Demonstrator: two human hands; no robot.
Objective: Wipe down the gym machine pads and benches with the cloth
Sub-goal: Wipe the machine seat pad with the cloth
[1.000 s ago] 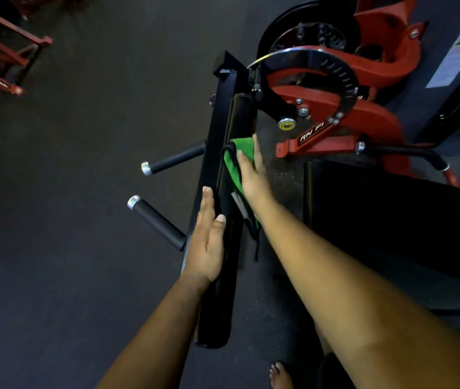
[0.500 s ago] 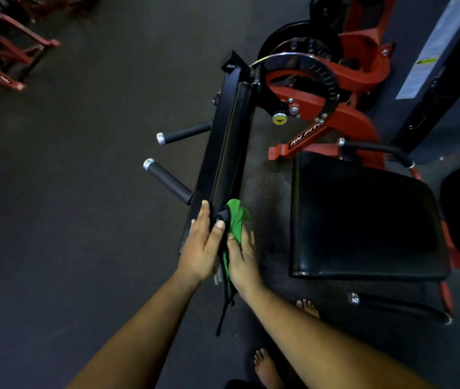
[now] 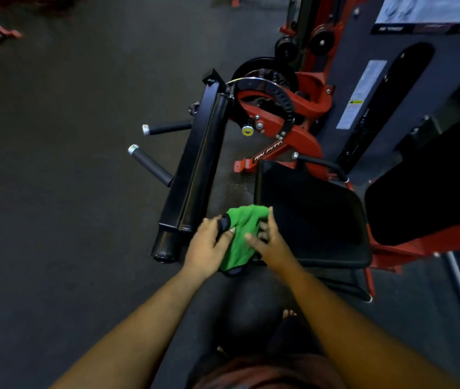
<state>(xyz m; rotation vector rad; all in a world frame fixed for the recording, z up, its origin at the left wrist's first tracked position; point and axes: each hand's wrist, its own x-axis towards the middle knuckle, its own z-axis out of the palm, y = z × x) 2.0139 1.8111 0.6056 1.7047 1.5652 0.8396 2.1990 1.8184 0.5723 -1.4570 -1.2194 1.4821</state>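
Observation:
A green cloth with a dark edge hangs between my two hands, above the floor gap between the long black roller pad and the black seat pad. My left hand pinches the cloth's dark left edge with thumb and fingers. My right hand holds its right side, fingers curled into the fabric at the seat pad's near left corner. Neither hand touches the roller pad.
The machine's red frame with a chrome selector arc stands beyond the pads. Two black handles with silver caps stick out left of the roller pad. A black backrest lies at right. Dark rubber floor spreads to the left.
Both hands have left the roller pad and drawn back toward me. The cloth, earlier pressed on the pad by the right hand, is now held by both hands off the pad.

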